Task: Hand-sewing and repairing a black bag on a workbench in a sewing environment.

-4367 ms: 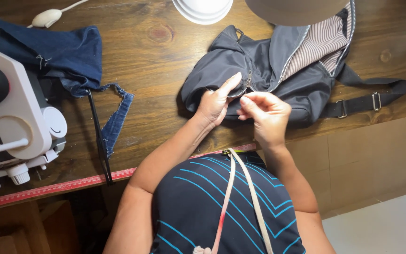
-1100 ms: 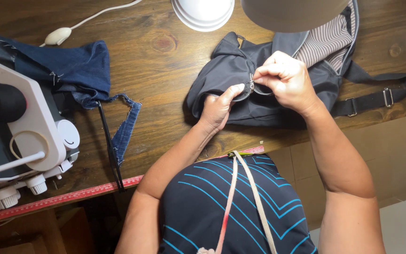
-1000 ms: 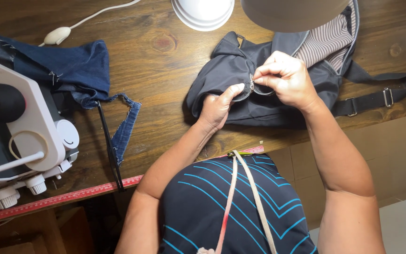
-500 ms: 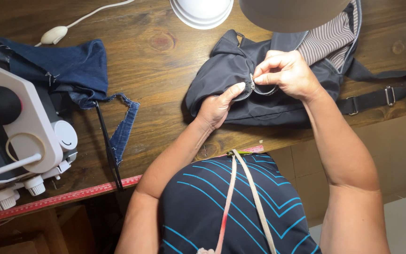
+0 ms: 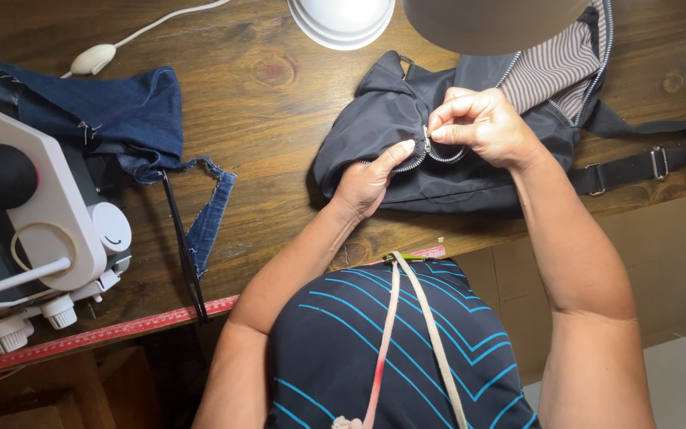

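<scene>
**Hands working a bag zipper**

The right hand [image 5: 482, 125] has been creeping left along the zipper [image 5: 426, 151], pinching its pull. Just beside it, the left hand [image 5: 371, 176] is pressing the dark bag [image 5: 391, 111] onto the wooden table [image 5: 271, 119].

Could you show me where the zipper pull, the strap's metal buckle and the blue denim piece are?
zipper pull [image 5: 426, 137], head view, on the small metal tab.
metal buckle [image 5: 658, 162], head view, on its frame on the black strap.
blue denim piece [image 5: 125, 111], head view, middle of the folded cloth.
</scene>
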